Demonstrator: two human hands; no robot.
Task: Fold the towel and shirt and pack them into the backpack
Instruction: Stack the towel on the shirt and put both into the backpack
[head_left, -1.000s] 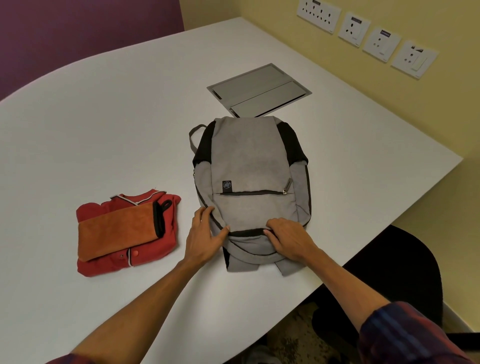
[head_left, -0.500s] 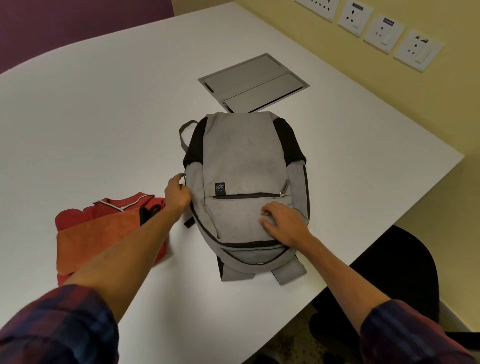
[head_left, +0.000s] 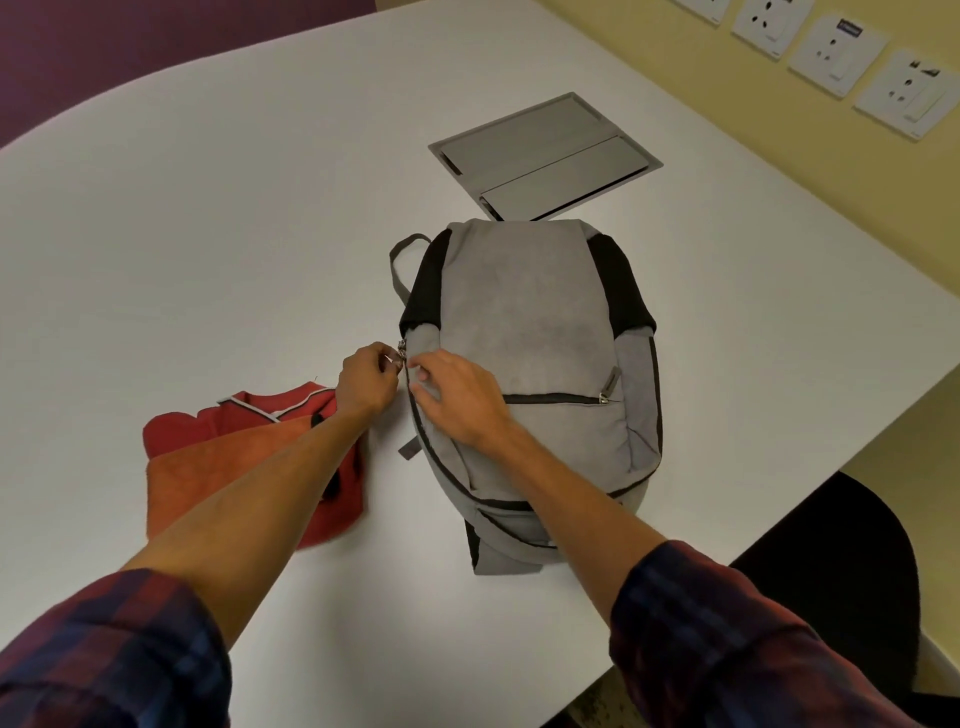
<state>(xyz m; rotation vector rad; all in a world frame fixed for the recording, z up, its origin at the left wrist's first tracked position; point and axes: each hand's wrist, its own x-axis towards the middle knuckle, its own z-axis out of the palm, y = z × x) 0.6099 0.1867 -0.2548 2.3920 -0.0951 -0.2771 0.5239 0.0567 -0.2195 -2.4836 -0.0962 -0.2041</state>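
Near the table's (head_left: 218, 218) front edge, the soft, limp backpack (head_left: 524, 332) lies flat; our left hand (head_left: 366, 382) pinches its zipper pull (head_left: 400, 358), right hand (head_left: 460, 400) bracing the fabric with loosely bent fingers, folded towel (head_left: 208, 470) on shirt (head_left: 291, 408) just left.

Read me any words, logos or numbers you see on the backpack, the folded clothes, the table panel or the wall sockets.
Nothing can be read as text.
Grey fabric backpack: its front patch is hidden under the right hand.
White wall socket plates: one carries a small dark sticker, too blurred to read.
Red folded shirt and orange folded towel: no print visible.
Grey metal table panel: no marking visible.
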